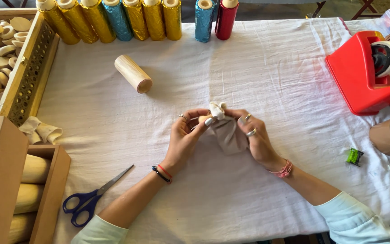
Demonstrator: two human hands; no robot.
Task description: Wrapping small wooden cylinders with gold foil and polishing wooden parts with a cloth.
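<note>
Head view showed us a table (258, 68) under white cloth filling the frame, and at its centre we held the cloth piece (228, 133), a grey-beige scrap wrapped over something small. It lay between our two hands, its long axis running from a bunched, twisted tip at the top down and slightly right to a loose lower end. Our left hand (183, 138) closed on it from the left, fingertips pinched near the tip; our right hand (256, 138) gripped from the right, fingers folded over its upper side. Both hands touched it, neither nearer than the other.

A wooden roller (133, 73) lay well apart at upper left, tilted down to the right. Scissors (91, 199) rested at lower left, near our left forearm.

What sat inside the cloth piece we could not make out; only a pale rounded bit showed by the left fingertips. The red tape dispenser (362, 77) was cut by the right edge.
</note>
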